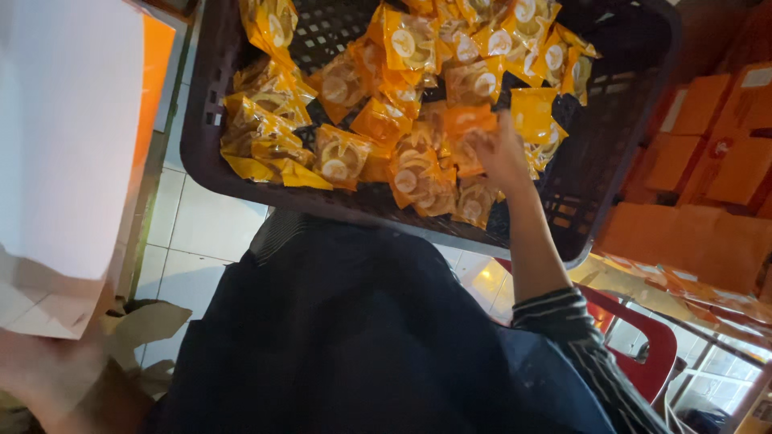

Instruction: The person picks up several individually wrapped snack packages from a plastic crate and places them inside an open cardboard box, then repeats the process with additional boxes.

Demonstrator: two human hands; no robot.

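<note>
A packing workroom: a dark perforated plastic crate heaped with small orange foil-wrapped packets, stacks of flat orange cardboard boxes alongside, over a white tiled floor.

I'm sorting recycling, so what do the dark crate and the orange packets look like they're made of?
The dark crate looks like moulded plastic, matt, judging by its perforated lattice walls. The orange packets look like thin glossy plastic film: they crinkle and catch highlights. The right hand reaches among them.

Orange-yellow packets, dark latticed crate, striped sleeve, orange boxes
</note>
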